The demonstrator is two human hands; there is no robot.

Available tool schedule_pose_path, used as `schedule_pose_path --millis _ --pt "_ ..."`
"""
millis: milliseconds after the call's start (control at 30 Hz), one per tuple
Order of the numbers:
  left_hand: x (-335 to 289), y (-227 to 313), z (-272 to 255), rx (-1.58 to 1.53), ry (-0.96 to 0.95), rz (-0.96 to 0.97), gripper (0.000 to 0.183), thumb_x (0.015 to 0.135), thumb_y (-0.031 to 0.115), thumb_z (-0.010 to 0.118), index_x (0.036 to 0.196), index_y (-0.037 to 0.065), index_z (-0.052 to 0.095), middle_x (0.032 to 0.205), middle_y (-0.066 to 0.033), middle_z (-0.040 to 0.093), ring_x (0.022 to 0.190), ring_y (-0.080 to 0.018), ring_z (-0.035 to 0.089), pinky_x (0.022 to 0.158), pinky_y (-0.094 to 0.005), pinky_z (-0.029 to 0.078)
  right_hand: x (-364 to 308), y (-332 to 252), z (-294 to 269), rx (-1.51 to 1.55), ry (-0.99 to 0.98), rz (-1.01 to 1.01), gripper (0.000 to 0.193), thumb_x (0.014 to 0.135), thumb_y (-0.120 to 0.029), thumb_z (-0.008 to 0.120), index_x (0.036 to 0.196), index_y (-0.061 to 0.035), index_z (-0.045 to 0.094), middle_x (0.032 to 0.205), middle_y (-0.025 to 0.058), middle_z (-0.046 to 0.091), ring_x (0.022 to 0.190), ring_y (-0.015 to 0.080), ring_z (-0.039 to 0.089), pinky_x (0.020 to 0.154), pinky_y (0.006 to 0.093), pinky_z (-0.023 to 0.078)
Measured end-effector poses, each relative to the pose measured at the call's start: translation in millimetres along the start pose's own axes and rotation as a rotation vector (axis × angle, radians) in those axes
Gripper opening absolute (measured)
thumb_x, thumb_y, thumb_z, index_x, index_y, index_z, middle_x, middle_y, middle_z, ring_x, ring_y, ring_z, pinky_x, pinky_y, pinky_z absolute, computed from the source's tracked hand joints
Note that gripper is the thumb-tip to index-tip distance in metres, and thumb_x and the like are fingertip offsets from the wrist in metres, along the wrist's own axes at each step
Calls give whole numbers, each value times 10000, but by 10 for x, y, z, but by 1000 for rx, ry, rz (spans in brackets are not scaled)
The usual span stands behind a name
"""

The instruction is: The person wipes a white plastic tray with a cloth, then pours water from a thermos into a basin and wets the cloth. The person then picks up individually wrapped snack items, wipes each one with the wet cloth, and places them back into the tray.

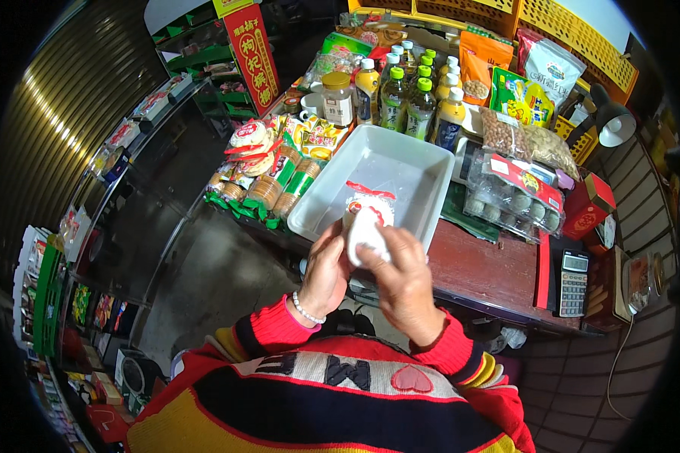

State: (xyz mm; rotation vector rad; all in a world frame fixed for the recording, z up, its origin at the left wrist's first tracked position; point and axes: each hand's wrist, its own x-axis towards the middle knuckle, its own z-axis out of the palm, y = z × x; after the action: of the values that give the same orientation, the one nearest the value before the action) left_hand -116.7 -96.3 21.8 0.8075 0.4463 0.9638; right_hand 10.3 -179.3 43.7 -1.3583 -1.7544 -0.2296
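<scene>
In front of me, over the near end of a white plastic tub (298,211), my left hand (323,268) is closed round a small white packet (381,202) with red markings and a red top edge. My right hand (406,283) presses its fingers on a smooth white wad (364,235), perhaps a cloth, that lies against the packet and covers its lower part. The right fingers are slightly smeared by motion. A beaded bracelet circles my left wrist.
Packaged biscuits (279,177) lie left of the tub. Behind it stand several drink bottles (419,109) and a yellow-lidded jar (338,98). To the right are a clear egg carton (514,200), snack bags (521,98), a desk lamp (616,124) and a calculator (573,283).
</scene>
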Motion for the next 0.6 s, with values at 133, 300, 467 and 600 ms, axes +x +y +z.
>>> schedule_pose_path --millis 133,300,467,600 --pt "65 85 -21 -11 8 -65 353 1023 177 404 1322 26 517 1229 -89 620 1132 -201 600 988 -371 466 -52 -103 11 -56 -75 -34 447 657 56 638 1069 -101 715 1291 192 554 1132 378 542 915 454 468" --pt "78 178 -15 -88 12 -34 320 1005 168 465 1282 26 536 1219 -103 630 1137 -218 602 996 -380 460 -159 -31 -50 -126 -111 -62 434 666 54 637 1063 -103 718 1279 187 565 1120 364 550 893 450 475" --pt "75 247 -25 -29 28 -16 351 996 196 472 1296 21 526 1242 -118 622 1137 -242 610 965 -448 493 -227 127 -188 -81 -22 115 478 670 115 643 1105 -76 693 1242 195 576 1104 378 552 889 439 479" --pt "21 190 27 0 -32 -26 380 998 196 450 1327 15 506 1256 -125 613 1143 -244 609 963 -454 501 -47 164 -249 168 127 255 446 764 132 625 1174 -43 650 1259 208 560 1102 396 545 927 410 468"
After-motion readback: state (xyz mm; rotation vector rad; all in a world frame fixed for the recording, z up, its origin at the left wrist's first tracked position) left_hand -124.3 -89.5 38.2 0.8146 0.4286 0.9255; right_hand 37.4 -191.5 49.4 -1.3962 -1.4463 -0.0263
